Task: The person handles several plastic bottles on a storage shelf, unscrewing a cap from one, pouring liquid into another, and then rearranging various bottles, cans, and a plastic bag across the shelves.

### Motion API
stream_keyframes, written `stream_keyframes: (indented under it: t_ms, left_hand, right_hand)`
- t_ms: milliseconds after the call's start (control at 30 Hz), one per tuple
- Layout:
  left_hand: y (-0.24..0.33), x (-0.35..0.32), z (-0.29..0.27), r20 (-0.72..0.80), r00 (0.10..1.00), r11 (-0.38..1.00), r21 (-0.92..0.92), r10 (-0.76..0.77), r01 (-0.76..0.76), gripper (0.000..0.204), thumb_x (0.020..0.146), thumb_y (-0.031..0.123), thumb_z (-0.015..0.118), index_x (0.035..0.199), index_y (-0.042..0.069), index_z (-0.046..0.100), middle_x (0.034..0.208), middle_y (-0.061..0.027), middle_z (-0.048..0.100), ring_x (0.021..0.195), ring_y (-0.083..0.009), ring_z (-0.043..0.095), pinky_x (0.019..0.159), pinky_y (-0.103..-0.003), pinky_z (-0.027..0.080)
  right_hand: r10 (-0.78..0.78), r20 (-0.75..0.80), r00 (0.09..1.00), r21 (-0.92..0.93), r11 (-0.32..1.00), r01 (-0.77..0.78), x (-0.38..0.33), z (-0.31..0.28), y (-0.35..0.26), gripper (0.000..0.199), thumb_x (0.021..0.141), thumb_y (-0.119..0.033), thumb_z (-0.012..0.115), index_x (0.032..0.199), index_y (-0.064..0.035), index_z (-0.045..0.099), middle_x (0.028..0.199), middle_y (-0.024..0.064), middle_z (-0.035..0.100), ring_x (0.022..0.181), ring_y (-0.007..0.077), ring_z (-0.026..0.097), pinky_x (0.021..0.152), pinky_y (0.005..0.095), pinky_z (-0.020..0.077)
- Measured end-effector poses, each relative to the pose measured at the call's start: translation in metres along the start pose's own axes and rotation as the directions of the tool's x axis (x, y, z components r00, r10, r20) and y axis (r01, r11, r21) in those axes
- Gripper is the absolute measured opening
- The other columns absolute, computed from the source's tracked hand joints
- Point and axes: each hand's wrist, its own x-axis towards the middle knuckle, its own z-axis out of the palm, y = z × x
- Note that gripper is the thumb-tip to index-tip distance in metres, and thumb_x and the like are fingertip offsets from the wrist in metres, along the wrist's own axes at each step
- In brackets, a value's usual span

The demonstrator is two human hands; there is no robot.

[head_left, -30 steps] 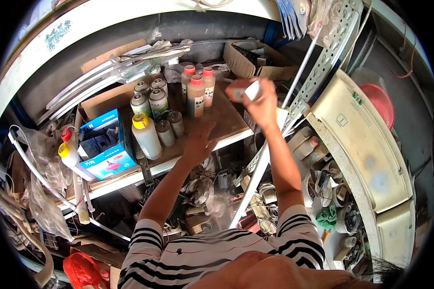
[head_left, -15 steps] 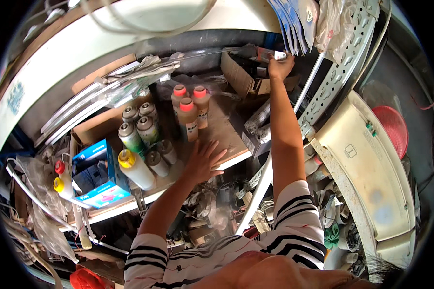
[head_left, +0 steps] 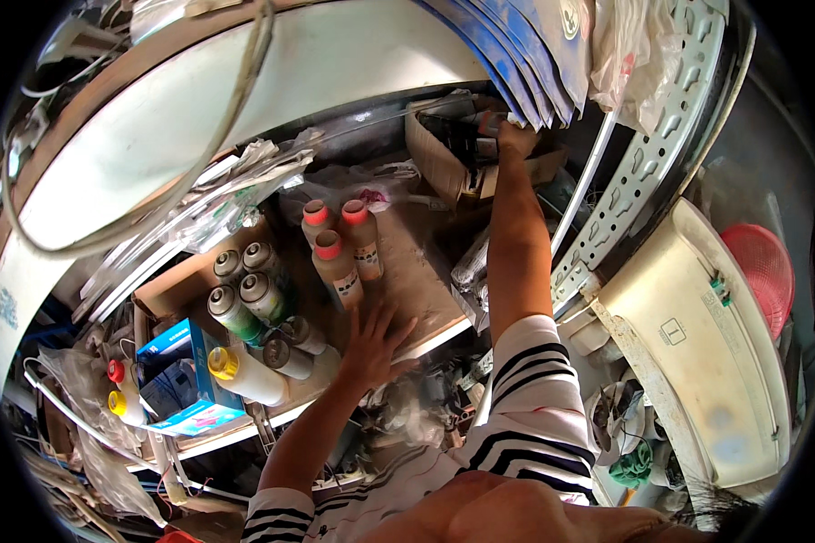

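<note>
My left hand (head_left: 371,351) lies on the shelf's front part with its fingers spread, holding nothing. Just beyond its fingertips stand three brown bottles with red caps (head_left: 340,281). At the back right, my right arm is stretched out far. My right hand (head_left: 518,138) is closed on a small red-and-white package (head_left: 493,123) beside an opened cardboard box (head_left: 433,156) with dark things inside. Blue plastic sleeves (head_left: 503,63) hang over that hand and hide part of it, so the package shows only partly.
Several spray cans (head_left: 261,294) and a yellow-capped white bottle (head_left: 249,376) stand left on the shelf (head_left: 417,271). Farther left is a blue carton (head_left: 206,376). A perforated metal post (head_left: 638,167) rises at right, near a cream panel (head_left: 688,335) and a red basket (head_left: 762,271).
My view has shifted. My right hand, with the package, is now closer to the cardboard box and partly under the blue sleeves. My left hand stays spread on the shelf.
</note>
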Motion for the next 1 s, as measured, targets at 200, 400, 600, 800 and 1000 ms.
stream_keyframes:
  t_ms: [200,400,600,800,1000]
  left_hand:
    - [0.002,-0.004,0.005,0.004,0.999,0.999,0.008,-0.042,0.042,0.083,0.082,0.065,0.068,0.151,0.026,0.045,0.155,-0.0189,0.037,0.142,-0.0396,0.037,0.116,-0.071,0.017]
    - [0.001,-0.003,0.007,-0.024,0.999,0.999,0.014,-0.047,0.047,0.085,0.081,0.064,0.068,0.153,0.028,0.042,0.157,-0.0164,0.036,0.143,-0.0353,0.038,0.116,-0.069,0.019]
    - [0.002,-0.001,0.005,0.008,0.999,0.997,0.058,-0.053,0.053,0.084,0.082,0.067,0.065,0.154,0.03,0.042,0.158,-0.0162,0.035,0.144,-0.0357,0.036,0.116,-0.07,0.018]
    - [0.0,-0.001,0.006,0.055,0.996,0.994,0.09,-0.065,0.06,0.084,0.083,0.07,0.062,0.154,0.03,0.041,0.159,-0.0155,0.033,0.145,-0.0364,0.035,0.115,-0.071,0.018]
    - [0.0,-0.002,0.011,0.049,0.996,0.995,0.072,-0.078,0.075,0.081,0.086,0.07,0.058,0.154,0.03,0.041,0.16,-0.0158,0.034,0.146,-0.0369,0.034,0.115,-0.071,0.018]
  right_hand:
    - [-0.058,0.435,0.899,-0.21,0.964,0.164,0.018,0.023,0.021,0.089,0.073,-0.051,0.079,0.144,-0.0083,0.047,0.152,0.0203,0.044,0.134,0.0409,0.05,0.108,0.0493,0.0441]
    - [-0.299,0.527,0.796,-0.574,0.565,0.593,-0.028,0.023,0.005,0.076,0.077,-0.044,0.079,0.142,-0.0134,0.055,0.144,0.0198,0.056,0.131,0.0369,0.056,0.109,0.047,0.0449]
    - [-0.428,0.599,0.676,-0.404,0.568,0.717,-0.058,0.052,-0.096,0.041,0.089,-0.045,0.069,0.12,-0.0186,0.073,0.125,0.0166,0.069,0.117,0.0313,0.066,0.098,0.0453,0.0522]
    - [0.112,0.977,-0.18,0.113,0.445,0.888,-0.127,0.117,-0.084,0.03,0.085,-0.028,0.07,0.11,-0.0129,0.075,0.108,0.0121,0.073,0.085,0.0264,0.068,0.079,0.0421,0.0568]
    - [0.239,0.922,0.304,-0.382,0.437,0.815,-0.162,0.162,0.023,0.04,0.082,-0.025,0.071,0.12,-0.0154,0.072,0.122,0.0133,0.07,0.1,0.027,0.068,0.085,0.0418,0.0553]
